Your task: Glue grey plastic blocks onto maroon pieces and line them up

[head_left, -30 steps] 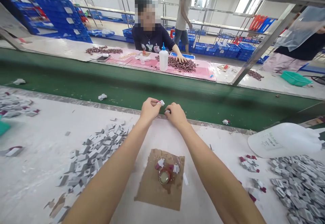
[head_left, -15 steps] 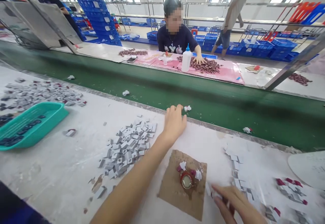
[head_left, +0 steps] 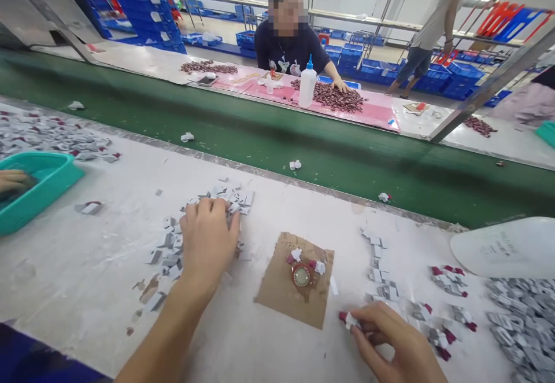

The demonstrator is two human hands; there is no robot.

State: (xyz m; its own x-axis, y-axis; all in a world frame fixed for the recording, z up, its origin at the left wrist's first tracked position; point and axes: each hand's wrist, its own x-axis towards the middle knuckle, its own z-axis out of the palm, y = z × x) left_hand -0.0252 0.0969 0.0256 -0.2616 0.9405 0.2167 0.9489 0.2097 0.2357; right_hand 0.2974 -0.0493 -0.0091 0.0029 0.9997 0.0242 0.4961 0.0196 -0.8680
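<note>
My left hand [head_left: 208,235] rests on a pile of small grey-white block-like pieces [head_left: 171,256], its thumb apart from the fingers; the fingertips are partly hidden among them. At the lower right, my right hand [head_left: 390,337] pinches a small grey-white piece with a dark red end [head_left: 350,319] between thumb and fingers. Between the hands lies a square of brown cardboard [head_left: 281,299]. On it sit a round red dish with a pale centre [head_left: 301,276] and two white-and-red pieces [head_left: 319,267] in a wet, brownish patch.
A green conveyor belt [head_left: 243,151] carries spaced small pieces [head_left: 295,165]. At left, another person's hand [head_left: 15,181] is in a teal basket [head_left: 43,201]. Loose pieces [head_left: 448,279] and a white tub [head_left: 507,247] are at right. A co-worker [head_left: 284,47] sits opposite, behind a white bottle [head_left: 307,85].
My left hand has moved from the belt's edge back to the pile of pieces. My right hand still holds a small piece, now turned with its red end showing. The view has shifted.
</note>
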